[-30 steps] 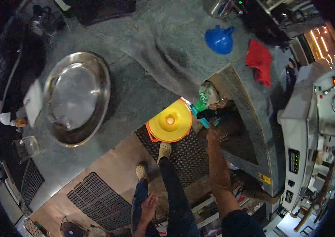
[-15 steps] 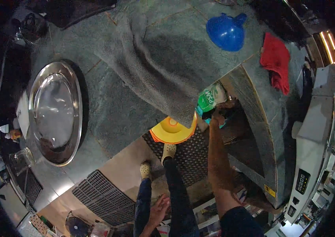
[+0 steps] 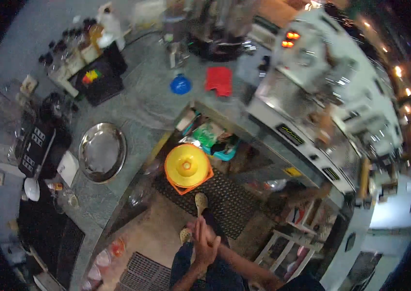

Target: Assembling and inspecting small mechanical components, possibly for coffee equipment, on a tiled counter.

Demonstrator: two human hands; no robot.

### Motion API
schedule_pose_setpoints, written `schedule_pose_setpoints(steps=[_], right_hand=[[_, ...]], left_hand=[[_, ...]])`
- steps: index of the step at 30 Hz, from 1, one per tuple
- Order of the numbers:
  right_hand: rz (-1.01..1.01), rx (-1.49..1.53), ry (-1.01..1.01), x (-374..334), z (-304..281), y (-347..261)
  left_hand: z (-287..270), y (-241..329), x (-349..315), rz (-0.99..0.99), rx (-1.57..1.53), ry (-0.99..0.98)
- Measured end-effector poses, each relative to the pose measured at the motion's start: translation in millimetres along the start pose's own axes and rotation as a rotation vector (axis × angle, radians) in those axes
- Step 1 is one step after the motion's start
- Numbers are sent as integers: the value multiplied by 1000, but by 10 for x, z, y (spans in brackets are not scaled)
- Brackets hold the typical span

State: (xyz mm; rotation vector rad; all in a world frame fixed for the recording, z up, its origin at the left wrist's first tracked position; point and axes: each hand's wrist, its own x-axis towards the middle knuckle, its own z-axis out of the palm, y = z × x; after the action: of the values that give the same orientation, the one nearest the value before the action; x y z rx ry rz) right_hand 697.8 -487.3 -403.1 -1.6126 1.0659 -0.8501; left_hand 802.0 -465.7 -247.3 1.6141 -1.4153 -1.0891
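My left hand (image 3: 206,250) and my right hand (image 3: 198,230) meet in front of my legs, palm against palm. Their fingers look stretched out, and I see no object held in either one. Beyond them, on the floor, stands a round yellow basin-like thing (image 3: 186,157) with a raised centre and an orange base. Behind it, under the counter, a green and white bag (image 3: 208,133) lies in a turquoise container (image 3: 228,153). The picture is partly blurred.
An oval metal tray (image 3: 102,153), a blue bowl-shaped thing (image 3: 180,84) and a red cloth (image 3: 218,81) lie on the grey counter (image 3: 142,82). A white machine (image 3: 288,116) lines the right. Black perforated mats (image 3: 142,274) cover parts of the floor.
My right hand has left the green bag under the counter and come back to meet my left hand. The view has swung up, showing more of the counter's back and the machine.
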Motion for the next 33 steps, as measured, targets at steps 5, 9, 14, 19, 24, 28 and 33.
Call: schedule_pose_setpoints(steps=[5, 9, 14, 19, 24, 28, 33], right_hand=[[170, -234, 58, -1177, -252, -1176], [389, -285, 285, -1984, -537, -2144], [174, 1231, 1261, -2994, -901, -2899], [554, 607, 1871, -4012, -310, -2638], [740, 173, 2594, -5387, 490, -1709], [1223, 200, 2968, -6757, 1968, -410], [1684, -35, 2517, -7365, 1680, 485]], left_hand=[[176, 637, -599, 368, -129, -347], [751, 689, -907, 711, -108, -816], [1793, 476, -1465, 171, 91, -1196], [1987, 1068, -2951, -776, 150, -1583], [1839, 891, -3898, -348, 268, -2357], [1794, 1576, -4637, -606, 368, -2473], [2562, 816, -4055, -268, 508, -2216]])
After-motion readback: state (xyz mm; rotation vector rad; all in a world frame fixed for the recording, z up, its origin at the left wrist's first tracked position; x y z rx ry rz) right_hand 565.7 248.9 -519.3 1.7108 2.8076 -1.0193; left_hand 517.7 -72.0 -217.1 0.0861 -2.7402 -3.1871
